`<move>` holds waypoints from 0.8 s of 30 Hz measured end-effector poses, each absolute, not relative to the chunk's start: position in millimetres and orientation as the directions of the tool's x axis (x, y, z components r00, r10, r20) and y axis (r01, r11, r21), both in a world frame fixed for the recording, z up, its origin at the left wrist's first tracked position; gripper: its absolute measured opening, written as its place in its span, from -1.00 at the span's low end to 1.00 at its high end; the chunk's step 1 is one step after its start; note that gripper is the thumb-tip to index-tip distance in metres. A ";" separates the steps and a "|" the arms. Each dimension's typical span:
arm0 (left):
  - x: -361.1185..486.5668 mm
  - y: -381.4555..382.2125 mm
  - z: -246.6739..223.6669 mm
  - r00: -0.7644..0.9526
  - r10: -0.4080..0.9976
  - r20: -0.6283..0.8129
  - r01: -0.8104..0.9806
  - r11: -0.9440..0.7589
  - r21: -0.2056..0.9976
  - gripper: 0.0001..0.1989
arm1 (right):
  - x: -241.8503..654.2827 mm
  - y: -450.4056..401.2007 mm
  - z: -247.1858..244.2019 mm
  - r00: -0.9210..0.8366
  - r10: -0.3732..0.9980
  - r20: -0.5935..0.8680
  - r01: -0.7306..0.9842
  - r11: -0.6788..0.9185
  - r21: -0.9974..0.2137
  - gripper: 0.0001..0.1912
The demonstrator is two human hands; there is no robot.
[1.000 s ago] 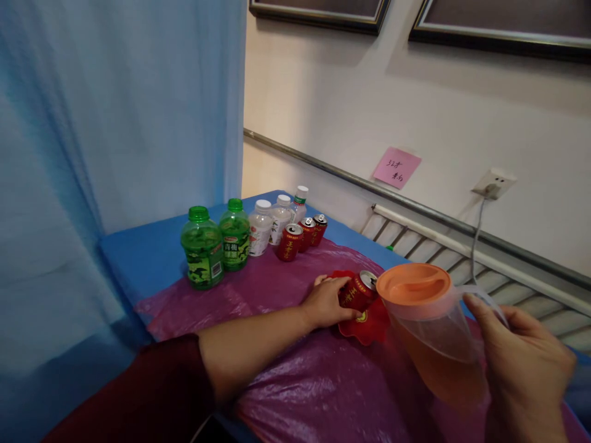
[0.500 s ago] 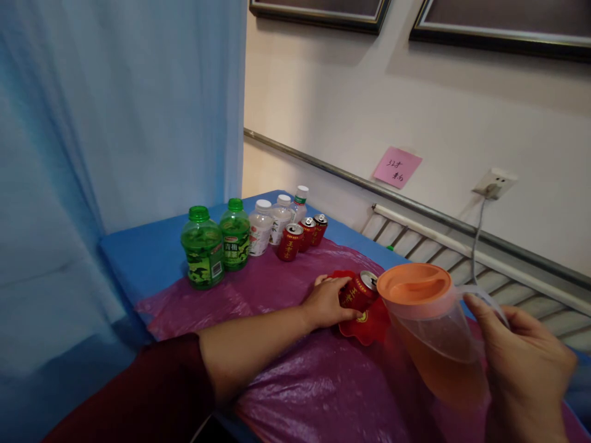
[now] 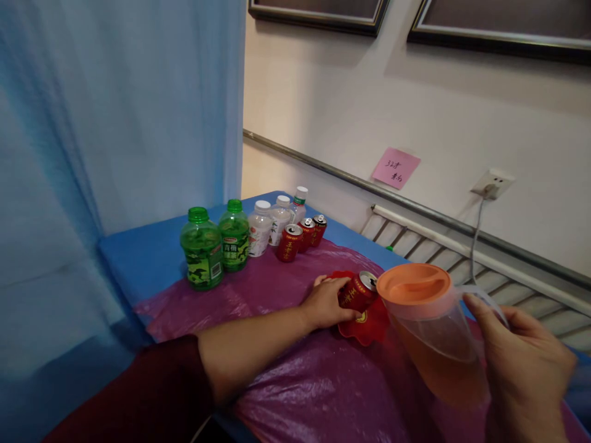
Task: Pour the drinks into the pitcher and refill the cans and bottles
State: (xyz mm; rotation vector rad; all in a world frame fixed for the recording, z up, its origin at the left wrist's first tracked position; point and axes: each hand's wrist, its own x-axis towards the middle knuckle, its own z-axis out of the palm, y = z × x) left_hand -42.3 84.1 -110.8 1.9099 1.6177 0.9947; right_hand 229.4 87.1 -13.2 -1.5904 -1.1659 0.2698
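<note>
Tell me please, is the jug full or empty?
Partly full. Inside the jug, brownish liquid reaches only a slanting line; above that line, under the lid, the jug looks clear.

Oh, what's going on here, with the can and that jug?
A person has both hands busy. The left hand grips a red can, tilted with its top toward a jug; whether they touch is hard to tell. The right hand holds the jug by its handle, tilted, with brownish liquid inside. Farther back stand two green bottles, three white-capped bottles and three more red cans.
</note>
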 end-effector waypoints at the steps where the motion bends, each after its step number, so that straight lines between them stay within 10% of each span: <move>1: -42.2 84.2 -110.8 0.053 0.970 0.235 0.650 -0.212 0.730 -0.31 | 230.3 88.0 -14.5 0.488 0.784 0.384 0.532 0.081 -0.843 -0.57; 24: -41.7 84.0 -109.9 0.052 0.971 0.232 0.653 -0.208 0.728 -0.32 | 228.3 84.1 -11.4 0.471 0.784 0.404 0.539 0.107 -0.835 -0.57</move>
